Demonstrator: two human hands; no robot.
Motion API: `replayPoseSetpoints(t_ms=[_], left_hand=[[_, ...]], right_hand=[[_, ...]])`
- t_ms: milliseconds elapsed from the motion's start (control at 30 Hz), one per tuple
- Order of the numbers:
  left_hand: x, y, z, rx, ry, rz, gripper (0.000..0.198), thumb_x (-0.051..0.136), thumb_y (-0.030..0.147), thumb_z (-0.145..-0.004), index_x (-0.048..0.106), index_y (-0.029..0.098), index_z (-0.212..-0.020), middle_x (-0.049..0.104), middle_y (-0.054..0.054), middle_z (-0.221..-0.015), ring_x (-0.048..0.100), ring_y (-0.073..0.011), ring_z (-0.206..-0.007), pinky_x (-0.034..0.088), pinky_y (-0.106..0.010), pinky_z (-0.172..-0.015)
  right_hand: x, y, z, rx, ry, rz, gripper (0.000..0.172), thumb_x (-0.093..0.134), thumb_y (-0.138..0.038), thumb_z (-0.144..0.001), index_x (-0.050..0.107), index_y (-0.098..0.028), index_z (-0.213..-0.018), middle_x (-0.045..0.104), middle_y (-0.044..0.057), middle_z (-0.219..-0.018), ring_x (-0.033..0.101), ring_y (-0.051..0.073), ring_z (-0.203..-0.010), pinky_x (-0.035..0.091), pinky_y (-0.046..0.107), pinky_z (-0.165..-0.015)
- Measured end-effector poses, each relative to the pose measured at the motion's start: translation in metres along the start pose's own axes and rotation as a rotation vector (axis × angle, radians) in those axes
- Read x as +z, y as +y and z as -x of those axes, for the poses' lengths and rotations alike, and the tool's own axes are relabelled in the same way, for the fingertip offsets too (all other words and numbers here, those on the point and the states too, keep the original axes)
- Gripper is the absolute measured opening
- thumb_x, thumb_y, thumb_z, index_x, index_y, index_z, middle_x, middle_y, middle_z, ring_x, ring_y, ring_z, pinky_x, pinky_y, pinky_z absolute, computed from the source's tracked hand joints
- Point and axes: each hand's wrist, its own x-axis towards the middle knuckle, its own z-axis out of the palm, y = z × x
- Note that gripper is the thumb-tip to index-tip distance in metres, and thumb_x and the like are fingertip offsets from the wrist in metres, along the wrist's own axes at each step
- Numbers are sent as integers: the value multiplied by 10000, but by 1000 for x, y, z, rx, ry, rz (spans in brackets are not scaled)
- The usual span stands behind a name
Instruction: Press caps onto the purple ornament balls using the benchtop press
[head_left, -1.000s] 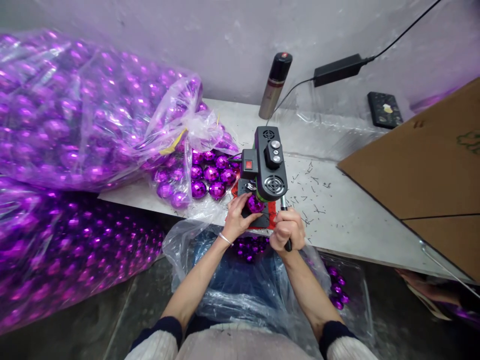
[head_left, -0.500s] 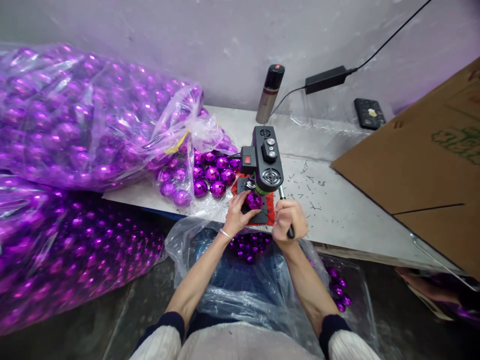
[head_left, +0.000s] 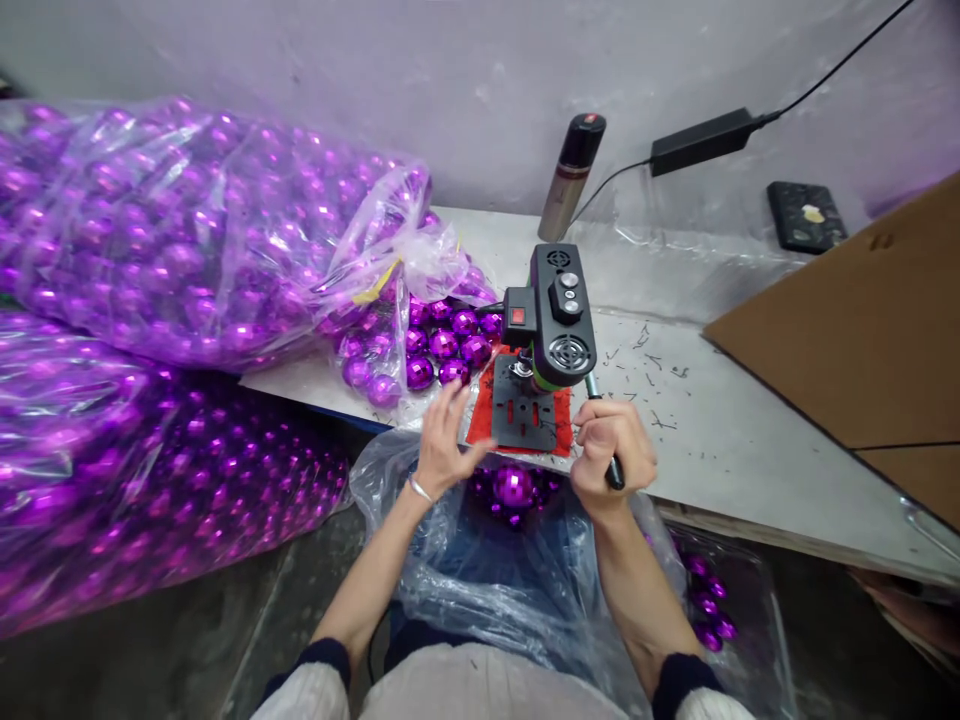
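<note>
My right hand point(head_left: 615, 452) is wrapped round the black-gripped lever point(head_left: 616, 472) of a small bench drill press point(head_left: 561, 310). To the left of the drill's slotted black base plate point(head_left: 525, 425), my left hand point(head_left: 448, 440) hovers with its fingers spread and holds nothing. Just below the table's front edge shows a shiny purple faceted ball point(head_left: 514, 485), apart from both hands, above smaller-looking purple balls in the plastic on my lap. More loose purple balls point(head_left: 444, 344) lie beyond my left fingertips. A red cloth point(head_left: 484, 415) lies under the base plate.
Large clear bags of purple balls point(head_left: 187, 240) fill the left side. Behind the drill stand a spray can point(head_left: 571, 178), a black power adapter point(head_left: 701, 142) and a dark patterned phone-like slab point(head_left: 806, 217). Dark shavings point(head_left: 649, 365) litter the white table. A cardboard box point(head_left: 847, 320) is at right.
My left hand has let go of the purple ball and moved left, opening. A ball now appears below the table edge. My right hand stays on the lever. The view has shifted.
</note>
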Motion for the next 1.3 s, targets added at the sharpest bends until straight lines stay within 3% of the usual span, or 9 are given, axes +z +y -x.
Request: replayPoseSetpoints(t_ms=[67,233,300,433,533,633,767,967,1300], left_hand=[[-1,-8,-30,-215,26,-137,662,544,570,-974,500,118,-1456,583,-255,-1434,574,-364,-1332,441,-511,-1108],[4,-14,-86,-546,-245,-160,565,686,484,-907,608,111,-1324,734,-209,-1077,684,-383,-1106,509,-478,-963],[3,-14,-89,-622,-241,46,519,749,440,-855,617,151,-1266,735,-158,-1060,693,-346,-1082,513,-450,-961],[1,-6,-73,-853,-112,818,525,776,440,-801,551,213,-1218,732,-54,-1047,718,-211,-967,553,-361,-905],[7,9,-57,-927,-56,1162,618,798,471,-768,529,236,-1272,730,-57,-1137,718,-194,-1011,564,-346,-914],[19,24,-49,-891,-68,1153,653,800,504,-770,572,215,-1309,709,-89,-1267,687,-232,-1153,537,-382,-1023],[34,31,-45,-700,-97,853,592,770,506,-823,622,188,-1300,694,-113,-1329,646,-275,-1250,480,-436,-1126],[46,26,-40,-417,-152,452,598,759,488,-857,596,194,-1351,710,-137,-1274,670,-302,-1201,506,-475,-1078],[56,19,-29,-144,-163,413,697,729,578,-855,542,197,-1407,654,-170,-1359,607,-325,-1305,465,-513,-1116]], right_hand=[[0,0,-1,-2,10,-3,265,497,-171,-966,507,-218,-705,599,1,-700,572,135,-653,420,302,-598],[-2,-1,-2,-15,-14,-14,254,507,-164,-962,514,-213,-713,603,-2,-710,582,128,-655,431,293,-602],[-3,-2,-4,-17,-35,-11,254,503,-156,-962,517,-214,-715,599,-4,-707,586,128,-657,437,293,-605],[-4,-10,-15,25,-28,-1,284,490,-146,-970,498,-214,-694,575,-12,-681,570,123,-646,416,293,-596],[-4,-20,-30,96,-13,-2,308,488,-143,-978,485,-213,-678,551,-18,-660,542,115,-627,390,292,-585],[-3,-28,-42,135,-19,-20,330,490,-156,-988,472,-214,-663,524,-23,-640,524,111,-617,377,292,-578],[-4,-29,-45,133,-27,-25,336,481,-169,-994,475,-217,-662,528,-18,-644,532,117,-628,392,296,-588],[-6,-23,-38,80,-47,-8,316,482,-137,-981,488,-213,-674,545,-17,-644,543,114,-633,398,287,-587],[-9,-21,-31,75,-81,39,287,468,-149,-982,534,-221,-712,583,-4,-666,573,134,-647,421,302,-599]])
